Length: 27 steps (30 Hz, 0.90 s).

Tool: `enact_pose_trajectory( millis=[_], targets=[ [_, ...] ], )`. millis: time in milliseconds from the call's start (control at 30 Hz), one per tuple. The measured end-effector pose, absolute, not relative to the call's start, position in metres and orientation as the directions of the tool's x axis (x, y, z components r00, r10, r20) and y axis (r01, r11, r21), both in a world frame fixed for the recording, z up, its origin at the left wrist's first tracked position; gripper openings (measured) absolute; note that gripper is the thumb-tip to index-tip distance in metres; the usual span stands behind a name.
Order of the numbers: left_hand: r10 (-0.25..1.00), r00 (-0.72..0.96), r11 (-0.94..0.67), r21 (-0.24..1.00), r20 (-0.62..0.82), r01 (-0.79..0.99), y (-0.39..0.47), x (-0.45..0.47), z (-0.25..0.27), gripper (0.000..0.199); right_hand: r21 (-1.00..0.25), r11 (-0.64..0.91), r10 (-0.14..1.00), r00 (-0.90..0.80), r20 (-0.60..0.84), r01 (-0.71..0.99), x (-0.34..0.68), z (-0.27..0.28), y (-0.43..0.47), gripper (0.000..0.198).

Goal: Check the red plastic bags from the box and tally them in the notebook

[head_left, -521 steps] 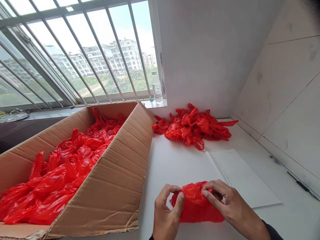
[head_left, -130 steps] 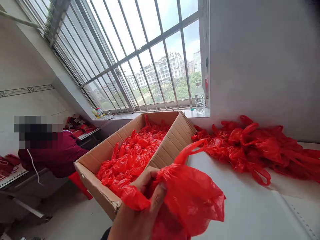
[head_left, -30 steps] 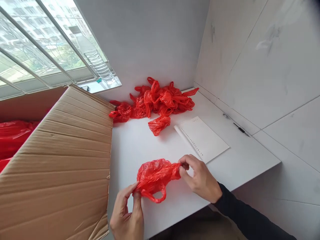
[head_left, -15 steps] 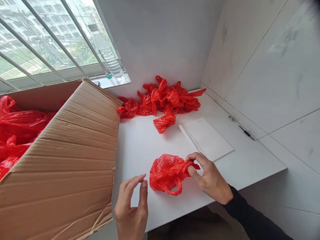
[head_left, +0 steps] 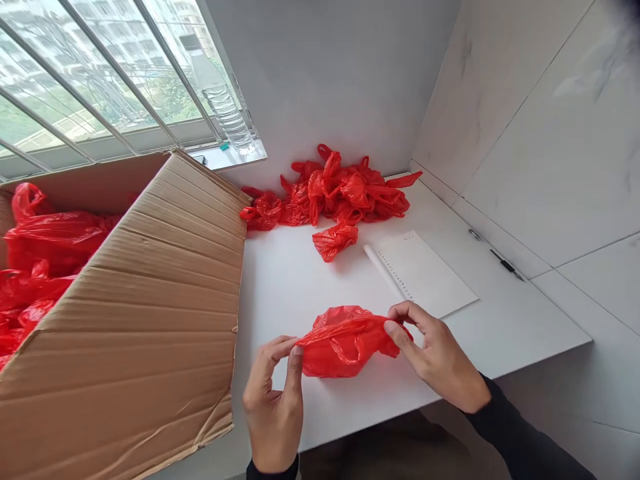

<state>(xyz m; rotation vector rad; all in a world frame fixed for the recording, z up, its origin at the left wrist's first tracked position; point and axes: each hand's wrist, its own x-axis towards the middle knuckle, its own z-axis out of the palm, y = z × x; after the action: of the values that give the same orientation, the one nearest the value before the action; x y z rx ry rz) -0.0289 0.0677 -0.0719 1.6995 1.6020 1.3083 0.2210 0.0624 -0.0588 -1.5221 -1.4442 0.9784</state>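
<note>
A crumpled red plastic bag (head_left: 345,347) is stretched sideways between my two hands, just above the white tabletop near its front edge. My left hand (head_left: 275,393) pinches its left end between thumb and fingers. At the opposite end, my right hand (head_left: 435,350) grips the bunched plastic with thumb and forefinger. A looped handle hangs on the bag's near side. Farther back lies one small crumpled red bag (head_left: 335,241), apart from a larger heap of red plastic bags (head_left: 345,190) against the wall.
On the left stands a cardboard box (head_left: 165,313) with more red bags (head_left: 55,240) inside. An open spiral notebook (head_left: 430,273) lies right of centre, and a black pen (head_left: 506,265) rests by the tiled wall. A clear bottle (head_left: 227,113) stands on the windowsill.
My left hand has closed on the bag's left end, where before it was apart from it. The bag is now pulled out wider and flatter. My right hand keeps its grip.
</note>
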Motion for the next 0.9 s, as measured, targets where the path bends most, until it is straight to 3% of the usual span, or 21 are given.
enact_pose_trajectory(
  millis=[67,133,200,300,400,467,567,667,733,800,900],
  targets=[
    [0.954,-0.088,-0.207,0.841,0.287,0.499,0.067,-0.023,-0.067,0.016,-0.930,-0.034,0.999,0.011,-0.032,0.367,0.218,-0.058,0.062,0.013],
    [0.958,0.015,-0.250,0.807,0.286,0.535,0.067,-0.017,-0.063,0.026,-0.923,-0.005,0.998,-0.054,-0.027,0.385,0.213,-0.056,0.062,0.027],
    [0.955,0.057,-0.273,0.793,0.289,0.545,0.067,-0.015,-0.059,0.021,-0.913,0.036,0.994,-0.106,-0.008,0.406,0.210,-0.053,0.062,0.028],
    [0.956,-0.178,-0.138,0.893,0.234,0.428,0.065,-0.019,-0.052,0.005,-0.942,0.013,1.000,-0.016,0.008,0.336,0.216,-0.049,0.063,0.012],
    [0.900,-0.418,-0.003,0.961,0.124,0.277,0.064,-0.025,-0.043,0.017,-0.977,-0.059,0.986,0.162,-0.025,0.204,0.225,-0.049,0.061,0.020],
    [0.905,-0.410,0.032,0.946,0.110,0.324,0.062,-0.026,-0.035,0.024,-0.980,-0.066,0.980,0.197,-0.029,0.188,0.229,-0.049,0.060,0.028],
    [0.938,-0.322,0.060,0.858,0.126,0.509,0.055,-0.026,-0.023,0.038,-0.950,-0.059,0.991,0.136,-0.017,0.307,0.229,-0.044,0.059,0.043],
    [0.937,-0.333,0.133,0.773,0.106,0.621,0.046,-0.027,-0.011,0.048,-0.913,-0.044,0.997,0.072,-0.016,0.406,0.228,-0.033,0.060,0.027],
    [0.916,-0.399,0.214,0.784,0.047,0.583,0.040,-0.029,-0.004,0.049,-0.927,-0.041,0.994,0.106,-0.002,0.374,0.229,-0.025,0.057,0.024],
    [0.902,-0.431,0.238,0.856,-0.020,0.458,0.035,-0.031,0.001,0.048,-0.944,0.006,0.974,0.213,0.081,0.331,0.226,-0.015,0.049,0.026],
    [0.919,-0.388,0.164,0.961,-0.068,0.220,0.034,-0.029,0.002,0.041,-0.897,0.226,0.857,0.361,0.369,0.381,0.214,0.001,0.027,0.028]
  ],
)
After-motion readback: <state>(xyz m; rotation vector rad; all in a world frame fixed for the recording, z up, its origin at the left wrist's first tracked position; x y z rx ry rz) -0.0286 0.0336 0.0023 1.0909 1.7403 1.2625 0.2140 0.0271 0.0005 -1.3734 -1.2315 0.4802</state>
